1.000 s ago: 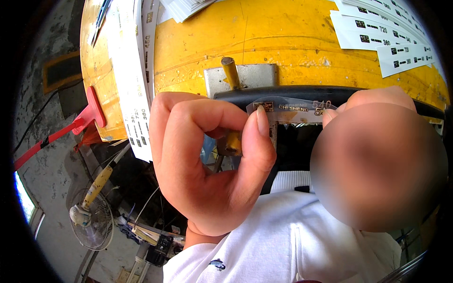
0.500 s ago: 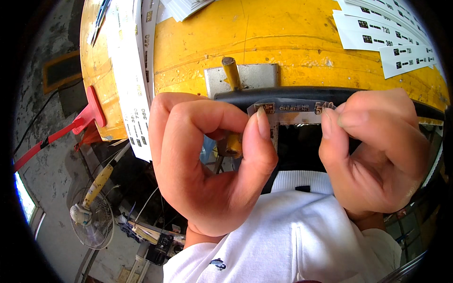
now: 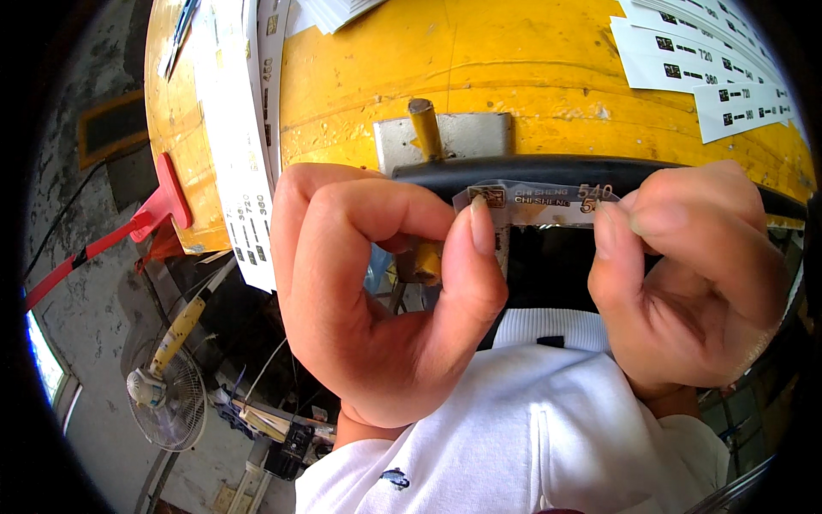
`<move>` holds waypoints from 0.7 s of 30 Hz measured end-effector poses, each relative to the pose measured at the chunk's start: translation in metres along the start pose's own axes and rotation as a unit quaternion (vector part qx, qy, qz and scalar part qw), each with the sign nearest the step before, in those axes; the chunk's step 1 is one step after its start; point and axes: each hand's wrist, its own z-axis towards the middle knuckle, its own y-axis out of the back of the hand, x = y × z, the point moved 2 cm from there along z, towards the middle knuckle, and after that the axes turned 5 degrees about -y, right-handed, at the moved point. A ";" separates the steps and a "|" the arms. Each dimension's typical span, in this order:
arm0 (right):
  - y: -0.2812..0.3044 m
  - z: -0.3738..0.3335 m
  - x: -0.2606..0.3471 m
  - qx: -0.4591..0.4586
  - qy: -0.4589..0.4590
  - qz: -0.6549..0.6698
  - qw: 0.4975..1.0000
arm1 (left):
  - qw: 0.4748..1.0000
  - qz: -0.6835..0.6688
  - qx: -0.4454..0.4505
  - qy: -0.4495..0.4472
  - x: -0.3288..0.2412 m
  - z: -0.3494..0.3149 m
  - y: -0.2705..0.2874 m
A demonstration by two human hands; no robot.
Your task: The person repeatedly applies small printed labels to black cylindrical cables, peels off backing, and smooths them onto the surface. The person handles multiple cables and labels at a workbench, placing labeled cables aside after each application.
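As the head camera looks down, the left hand point(image 3: 364, 330) and the right hand point(image 3: 685, 295) pinch opposite ends of a small clear plastic strip point(image 3: 539, 202) with dark print between thumb and finger, in front of a rounded black bar point(image 3: 556, 166) along a worn yellow bench point(image 3: 548, 68) bearing white printed strips point(image 3: 235, 128).

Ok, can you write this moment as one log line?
left hand: pinching left end of strip | right hand: at strip's right end | strip: clear | black bar: behind strip
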 end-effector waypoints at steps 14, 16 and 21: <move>0.000 0.002 0.001 0.030 0.004 -0.016 0.999 | 1.000 0.011 0.011 -0.014 0.002 0.000 0.002; -0.001 0.000 0.002 0.060 -0.050 -0.104 0.991 | 1.000 0.017 0.013 -0.011 0.002 0.000 0.002; 0.001 0.003 0.001 0.052 -0.006 -0.057 0.997 | 1.000 0.007 0.003 0.001 0.001 0.000 0.002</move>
